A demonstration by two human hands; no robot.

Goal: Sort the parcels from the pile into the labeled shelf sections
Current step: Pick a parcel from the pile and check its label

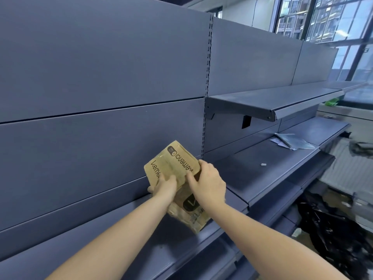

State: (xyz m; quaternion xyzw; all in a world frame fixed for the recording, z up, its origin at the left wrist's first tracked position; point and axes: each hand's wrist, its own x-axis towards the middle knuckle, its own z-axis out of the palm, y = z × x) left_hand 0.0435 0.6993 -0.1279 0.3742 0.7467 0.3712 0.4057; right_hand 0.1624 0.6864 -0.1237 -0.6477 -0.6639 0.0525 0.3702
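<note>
A: Parcels, two tan cardboard boxes (pixel 173 164), held at the dark grey metal shelf (pixel 252 174) edge; left hand (pixel 165 183) and right hand (pixel 207 182) fingers curl round them.

B: Risk: lower box overhangs; loosened grip likely drops it. No section label visible.

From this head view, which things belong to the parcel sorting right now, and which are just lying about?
In the job:
- brown cardboard parcel, gripped by left hand and right hand
- second brown parcel under it
- grey shelf in front of them

Lying about:
- flat grey mailers on the shelf to the right
- small white scrap
- black plastic bags on the floor
</note>
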